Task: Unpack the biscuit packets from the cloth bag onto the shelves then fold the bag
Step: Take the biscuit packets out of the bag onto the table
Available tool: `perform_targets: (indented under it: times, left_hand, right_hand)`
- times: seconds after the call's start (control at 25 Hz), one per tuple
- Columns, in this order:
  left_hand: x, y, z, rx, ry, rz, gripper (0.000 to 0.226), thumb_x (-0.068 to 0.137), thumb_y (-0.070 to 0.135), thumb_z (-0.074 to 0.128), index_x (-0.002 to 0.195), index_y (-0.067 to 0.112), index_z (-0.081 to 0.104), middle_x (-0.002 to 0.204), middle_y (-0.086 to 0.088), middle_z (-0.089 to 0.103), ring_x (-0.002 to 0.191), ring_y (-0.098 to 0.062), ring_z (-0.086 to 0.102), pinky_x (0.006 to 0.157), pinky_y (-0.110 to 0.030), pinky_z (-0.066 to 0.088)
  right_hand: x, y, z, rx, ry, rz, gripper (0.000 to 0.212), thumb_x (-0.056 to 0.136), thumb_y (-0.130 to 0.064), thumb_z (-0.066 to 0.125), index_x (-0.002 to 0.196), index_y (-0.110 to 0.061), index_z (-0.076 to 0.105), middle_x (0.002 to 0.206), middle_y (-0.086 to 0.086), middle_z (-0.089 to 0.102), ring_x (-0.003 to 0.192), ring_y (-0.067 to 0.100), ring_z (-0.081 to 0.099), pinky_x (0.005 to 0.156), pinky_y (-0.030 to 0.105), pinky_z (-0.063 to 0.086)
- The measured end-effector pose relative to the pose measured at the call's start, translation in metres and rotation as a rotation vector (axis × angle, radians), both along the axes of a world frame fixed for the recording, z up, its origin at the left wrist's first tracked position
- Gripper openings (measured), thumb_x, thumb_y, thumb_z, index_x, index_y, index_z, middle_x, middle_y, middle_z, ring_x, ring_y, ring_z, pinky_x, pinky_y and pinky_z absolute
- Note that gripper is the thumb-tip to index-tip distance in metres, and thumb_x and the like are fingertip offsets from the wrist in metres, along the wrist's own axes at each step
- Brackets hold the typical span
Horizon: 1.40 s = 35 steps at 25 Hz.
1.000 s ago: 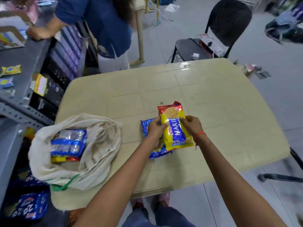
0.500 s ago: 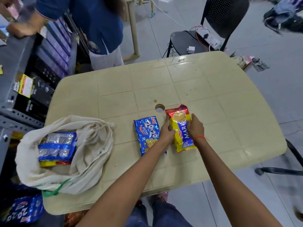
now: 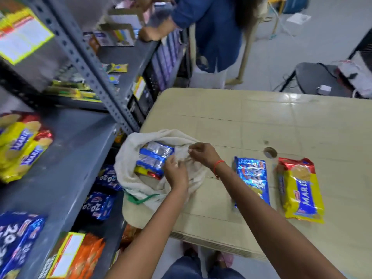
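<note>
While both hands work at the mouth of the cloth bag (image 3: 141, 190), I count two packets already out on the table (image 3: 231, 109): one blue foil packet (image 3: 252, 179) and, just beside it on its right, one yellow Marie packet (image 3: 302, 190) with a red crinkled end; they lie flat, side by side, apart from the bag. My right hand (image 3: 203, 154) has its fingertips pinched shut on a fold of the bag's rim; my left hand (image 3: 176, 172) is curled over the opening, fingers bent down onto the cloth, though I cannot tell whether it grips cloth or a packet. Inside the bag I see one blue-and-silver packet (image 3: 154, 157) on top and a yellow-and-red one (image 3: 147, 173) under it; the bag is soft, off-white, rumpled, with a green trim at its lower edge, and it sits at the table's left corner, next to the grey metal shelf (image 3: 66, 162). On that shelf lie at least two yellow Marie packs (image 3: 22, 148), blurred; blue 20-20 packs (image 3: 16, 238) sit nearer me.
</note>
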<state>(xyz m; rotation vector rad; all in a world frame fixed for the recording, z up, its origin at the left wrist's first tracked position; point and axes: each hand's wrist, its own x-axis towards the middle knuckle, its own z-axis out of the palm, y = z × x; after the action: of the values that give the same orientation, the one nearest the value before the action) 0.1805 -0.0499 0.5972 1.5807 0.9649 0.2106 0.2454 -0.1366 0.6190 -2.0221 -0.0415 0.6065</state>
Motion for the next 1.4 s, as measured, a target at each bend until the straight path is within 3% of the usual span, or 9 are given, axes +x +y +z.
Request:
perform_targets:
  times: [0.32, 0.48, 0.6, 0.68, 0.88, 1.0, 1.16, 1.32, 1.4]
  left_hand:
    - [0.001, 0.081, -0.018, -0.220, 0.124, 0.242, 0.055, 0.090, 0.013, 0.057, 0.139, -0.001, 0.037, 0.145, -0.022, 0.043, 0.130, -0.036, 0.046, 0.108, -0.048, 0.041]
    - [0.004, 0.099, -0.006, -0.377, 0.093, 0.325, 0.048, 0.089, 0.019, 0.056, 0.133, 0.004, 0.042, 0.139, -0.023, 0.048, 0.121, -0.040, 0.054, 0.100, -0.055, 0.047]
    - [0.000, 0.101, 0.012, -0.377, 0.032, 0.419, 0.040, 0.090, 0.020, 0.060, 0.124, 0.005, 0.044, 0.128, -0.020, 0.054, 0.111, -0.036, 0.059, 0.095, -0.053, 0.052]
    - [-0.003, 0.088, 0.028, -0.498, -0.045, 0.433, 0.038, 0.090, 0.013, 0.061, 0.124, 0.003, 0.050, 0.119, -0.018, 0.061, 0.101, -0.033, 0.064, 0.086, -0.050, 0.056]
    - [-0.023, 0.004, 0.044, -0.654, -0.113, 0.365, 0.039, 0.087, 0.003, 0.062, 0.125, 0.007, 0.057, 0.118, -0.016, 0.066, 0.082, -0.025, 0.065, 0.066, -0.037, 0.056]
    - [-0.032, -0.064, 0.044, -0.721, -0.179, 0.242, 0.042, 0.083, -0.002, 0.065, 0.122, 0.010, 0.056, 0.107, -0.009, 0.067, 0.075, -0.018, 0.065, 0.051, -0.026, 0.058]
    - [-0.040, -0.145, 0.039, -0.755, -0.167, -0.026, 0.030, 0.086, 0.005, 0.062, 0.114, 0.015, 0.058, 0.091, -0.007, 0.067, 0.063, -0.015, 0.068, 0.046, -0.026, 0.056]
    - [-0.023, -0.223, 0.042, -0.315, -0.098, -0.343, 0.018, 0.088, 0.026, 0.061, 0.101, 0.013, 0.066, 0.084, -0.009, 0.066, 0.065, -0.018, 0.063, 0.046, -0.022, 0.047]
    - [-0.010, -0.262, 0.058, -0.388, -0.149, -0.433, 0.029, 0.086, 0.040, 0.063, 0.104, 0.017, 0.068, 0.083, -0.002, 0.070, 0.066, -0.011, 0.066, 0.048, -0.019, 0.048]
  right_hand:
    - [0.017, 0.090, -0.008, -0.358, -0.090, 0.435, 0.041, 0.086, -0.031, 0.063, 0.115, -0.002, 0.059, 0.121, 0.021, 0.063, 0.112, 0.033, 0.058, 0.092, 0.037, 0.043]
    - [0.022, 0.099, 0.004, -0.438, -0.159, 0.398, 0.043, 0.083, -0.051, 0.060, 0.064, -0.015, 0.045, 0.081, 0.010, 0.059, 0.081, 0.028, 0.055, 0.090, 0.038, 0.039]
    - [0.016, 0.099, 0.016, -0.312, -0.140, 0.279, 0.048, 0.080, -0.043, 0.068, 0.056, -0.017, 0.036, 0.066, 0.008, 0.052, 0.072, 0.022, 0.048, 0.063, 0.032, 0.034]
    - [0.012, 0.085, 0.023, -0.299, -0.087, 0.262, 0.053, 0.077, -0.042, 0.072, 0.050, -0.015, 0.036, 0.056, 0.005, 0.047, 0.068, 0.022, 0.047, 0.060, 0.031, 0.032]
    - [0.017, -0.008, 0.036, -0.176, 0.154, 0.202, 0.034, 0.070, -0.035, 0.079, 0.086, -0.009, 0.064, 0.079, 0.008, 0.053, 0.073, 0.020, 0.050, 0.063, 0.026, 0.044]
    - [0.012, -0.085, 0.035, -0.162, 0.266, 0.142, 0.038, 0.072, -0.044, 0.074, 0.085, -0.010, 0.063, 0.075, 0.009, 0.049, 0.064, 0.019, 0.045, 0.061, 0.028, 0.045]
    - [-0.008, -0.186, 0.035, 0.272, 0.503, -0.115, 0.042, 0.081, -0.029, 0.071, 0.108, 0.002, 0.062, 0.087, 0.017, 0.070, 0.074, 0.025, 0.066, 0.079, 0.037, 0.058]
    - [-0.031, -0.259, 0.052, 0.154, 0.017, -0.297, 0.031, 0.074, -0.008, 0.076, 0.102, 0.000, 0.066, 0.094, 0.022, 0.068, 0.078, 0.027, 0.063, 0.082, 0.044, 0.053]
    - [-0.038, -0.285, 0.065, -0.025, -0.197, -0.235, 0.037, 0.072, -0.010, 0.076, 0.107, -0.006, 0.066, 0.097, 0.016, 0.071, 0.084, 0.020, 0.062, 0.082, 0.039, 0.052]
